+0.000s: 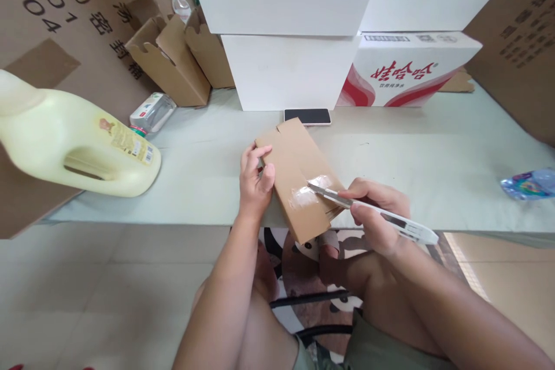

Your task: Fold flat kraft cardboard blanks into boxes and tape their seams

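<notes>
A small brown cardboard box [290, 165] lies tilted at the table's front edge, its near corner jutting past it. Clear tape [303, 196] crosses the seam on its upper face. My left hand [256, 179] grips the box by its left side, thumb and fingers on the cardboard. In my right hand [379, 208] is a white utility knife [411, 230] with its blade out. The blade tip meets or hovers just over the tape; I cannot tell which. The box's underside is hidden.
A phone [307, 117] lies behind the box, before stacked white cartons [288, 72]. A large pale yellow jug [87, 139] and a clear plastic bottle [154, 113] are at left, near open cardboard boxes [173, 60]. A crumpled plastic packet [529, 184] lies at right.
</notes>
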### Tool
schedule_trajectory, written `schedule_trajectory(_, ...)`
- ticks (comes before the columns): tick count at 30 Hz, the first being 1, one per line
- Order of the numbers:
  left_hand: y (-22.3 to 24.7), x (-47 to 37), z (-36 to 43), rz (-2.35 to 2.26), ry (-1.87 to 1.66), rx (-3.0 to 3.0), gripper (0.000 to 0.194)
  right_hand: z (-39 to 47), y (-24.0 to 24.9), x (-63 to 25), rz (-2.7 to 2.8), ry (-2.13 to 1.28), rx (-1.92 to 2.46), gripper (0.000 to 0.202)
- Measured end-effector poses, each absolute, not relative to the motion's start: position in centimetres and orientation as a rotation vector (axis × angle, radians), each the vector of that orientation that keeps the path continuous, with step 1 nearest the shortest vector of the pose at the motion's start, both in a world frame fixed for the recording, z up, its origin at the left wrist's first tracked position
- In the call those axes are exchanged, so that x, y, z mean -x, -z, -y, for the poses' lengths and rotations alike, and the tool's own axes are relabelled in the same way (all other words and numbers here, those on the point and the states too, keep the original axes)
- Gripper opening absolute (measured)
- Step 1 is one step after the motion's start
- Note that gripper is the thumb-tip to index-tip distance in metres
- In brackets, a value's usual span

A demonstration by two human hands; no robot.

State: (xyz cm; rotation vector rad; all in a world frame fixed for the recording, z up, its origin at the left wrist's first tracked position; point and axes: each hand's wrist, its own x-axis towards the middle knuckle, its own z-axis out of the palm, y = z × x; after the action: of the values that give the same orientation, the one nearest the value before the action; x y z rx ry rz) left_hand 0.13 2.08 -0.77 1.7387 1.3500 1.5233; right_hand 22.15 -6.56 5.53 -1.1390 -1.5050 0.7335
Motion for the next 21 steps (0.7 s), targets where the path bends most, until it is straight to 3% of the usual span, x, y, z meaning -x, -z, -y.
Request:
schedule_trajectory(5, 1.0, -0.6, -2.0, -1.334, -1.513, -1.715, 0.038, 5.4, -5.7, -24.4, 1.223, -1.117, 0.848, 0.015)
schedule_trajectory(8, 1.0, -0.8, -2.0, -1.346, -1.52, -1.7, 0.038, 4.3, -5.8, -26.5, 1.012, -1.143, 0.818, 0.017)
schedule_trajectory(14, 1.0, -0.5, -2.0, -1.334, -1.531, -1.68, 0.038, 1.1, -2.2, -28.3, 0.911, -0.611, 1.344, 0.038)
schedule_trajectory(21, 2.0, 0.6, -2.5, -1.329, -1.518, -1.612, 0.037, -1.5, 1.9, -30.2, 1.577, -0.274, 1.946, 0.034)
